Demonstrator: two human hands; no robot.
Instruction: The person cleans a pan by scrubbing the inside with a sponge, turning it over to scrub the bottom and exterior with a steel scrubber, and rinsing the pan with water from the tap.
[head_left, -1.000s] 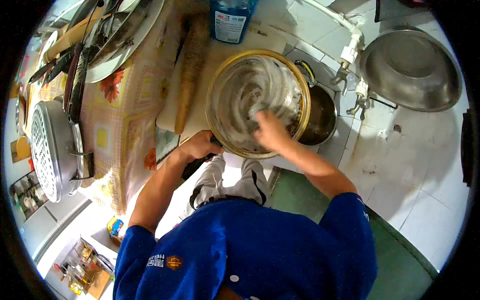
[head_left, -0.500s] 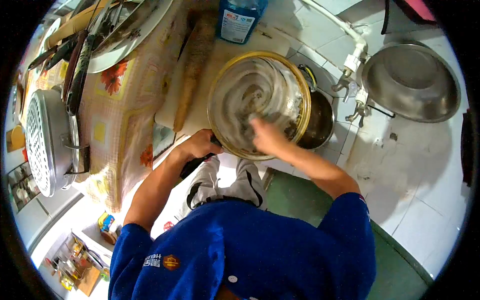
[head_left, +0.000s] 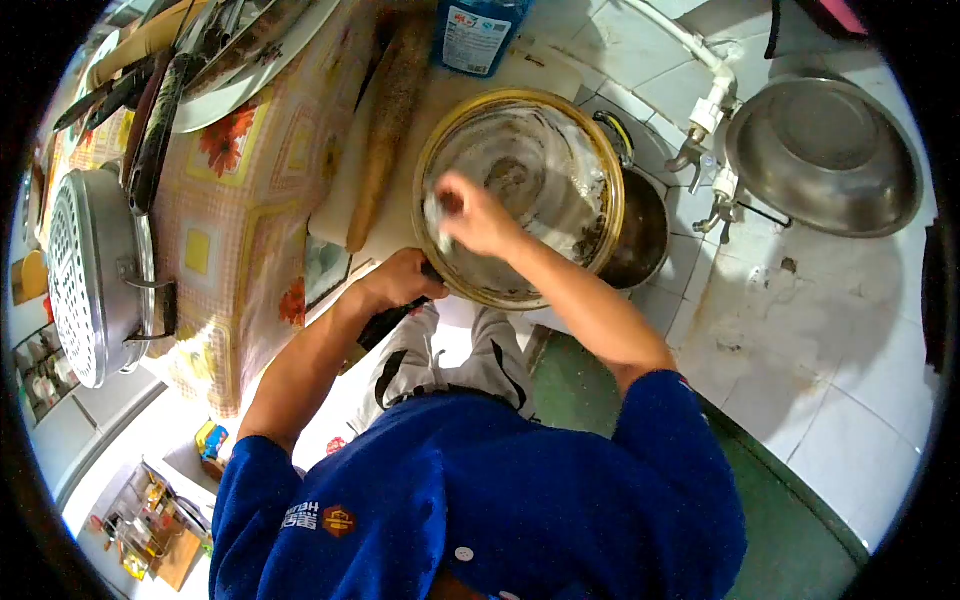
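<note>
A wide round pot (head_left: 575, 180) with a gold-brown rim and streaky grey-white suds inside is tilted toward me. My left hand (head_left: 402, 278) is closed around its dark handle at the near left edge. Inside the pot, by its left wall, my right hand (head_left: 475, 220) has its fingers closed on a small greyish scrubber (head_left: 437, 212), blurred and partly covered by the fingers. Foam and dark stains mark the inner right wall. A second handle (head_left: 613, 138), black and yellow, sticks out at the far right of the rim.
Behind the pot's right side sits a steel bowl (head_left: 648, 235). Two taps (head_left: 690, 160) and an upturned metal basin (head_left: 825, 150) are on the right. A blue detergent bottle (head_left: 475, 38) stands at the back; a long brown loofah-like object (head_left: 385, 150) lies left of the pot.
My right hand has swept from the pot's lower middle to its left inner wall, bringing the scrubber into sight. My left hand keeps its grip on the handle.
</note>
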